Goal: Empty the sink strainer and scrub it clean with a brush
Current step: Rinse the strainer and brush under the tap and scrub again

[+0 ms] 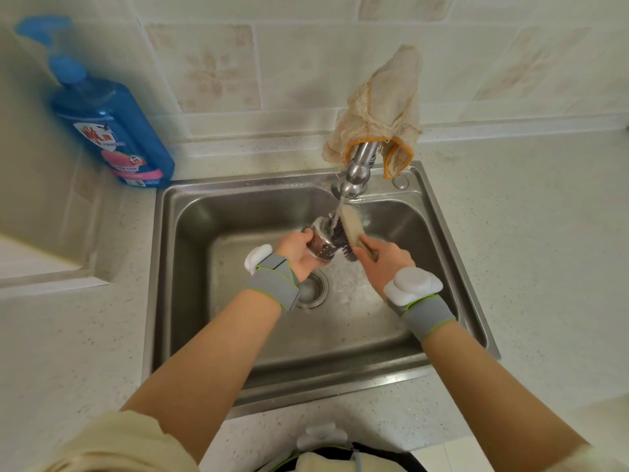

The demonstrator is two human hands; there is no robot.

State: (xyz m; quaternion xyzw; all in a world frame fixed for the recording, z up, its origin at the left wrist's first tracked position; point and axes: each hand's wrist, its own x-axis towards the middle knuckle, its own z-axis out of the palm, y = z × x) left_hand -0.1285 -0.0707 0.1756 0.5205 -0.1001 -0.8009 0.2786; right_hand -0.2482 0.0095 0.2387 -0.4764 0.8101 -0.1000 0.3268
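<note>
My left hand (296,251) grips the perforated metal sink strainer (321,240) above the middle of the steel sink (190,274). My right hand (386,260) holds a pale-backed brush (350,229) by its handle, its dark bristles pressed against the strainer's side. Water runs from the faucet (357,172) onto the brush and strainer. The open drain hole (311,289) lies just below my left wrist.
A blue dish-soap pump bottle (112,131) stands on the counter at the sink's back left corner. A worn beige cloth (377,107) hangs over the faucet. Speckled counter (544,233) surrounds the sink, with tiled wall behind.
</note>
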